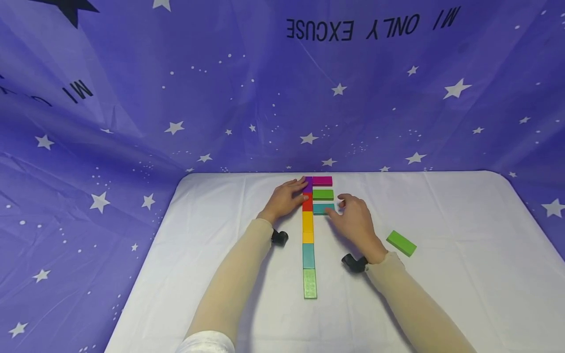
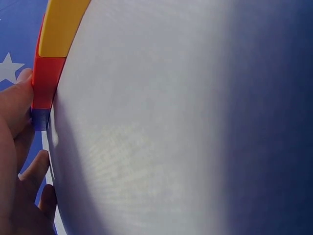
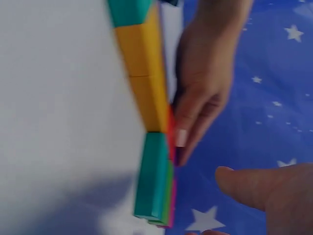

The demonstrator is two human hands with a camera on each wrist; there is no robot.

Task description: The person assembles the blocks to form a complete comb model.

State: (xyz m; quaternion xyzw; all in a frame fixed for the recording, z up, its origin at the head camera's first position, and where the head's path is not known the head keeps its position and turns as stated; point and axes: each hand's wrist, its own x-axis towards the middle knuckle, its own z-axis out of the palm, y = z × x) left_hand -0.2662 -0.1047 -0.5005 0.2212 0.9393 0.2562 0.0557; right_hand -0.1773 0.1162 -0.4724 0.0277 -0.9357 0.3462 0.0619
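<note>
A straight column of coloured wooden blocks runs down the white tabletop. My left hand [image 1: 282,201] is at its far end from the left, fingers touching the purple block [image 1: 309,184] and thumb at the red block [image 1: 307,204]. Three blocks jut out sideways to the right: magenta [image 1: 322,181], green [image 1: 323,195] and teal [image 1: 321,210]. Beside the teal one hovers my right hand [image 1: 356,221], its fingers loosely bent. In the right wrist view, its thumb [image 3: 244,183] stands apart from the blocks, with nothing held.
Nearer me, the column continues with yellow blocks [image 1: 307,222], a teal block [image 1: 308,256] and a light green block [image 1: 310,283]. A loose green block [image 1: 401,243] lies slanted near the right wrist. Starry purple cloth [image 1: 247,108] hangs behind the table.
</note>
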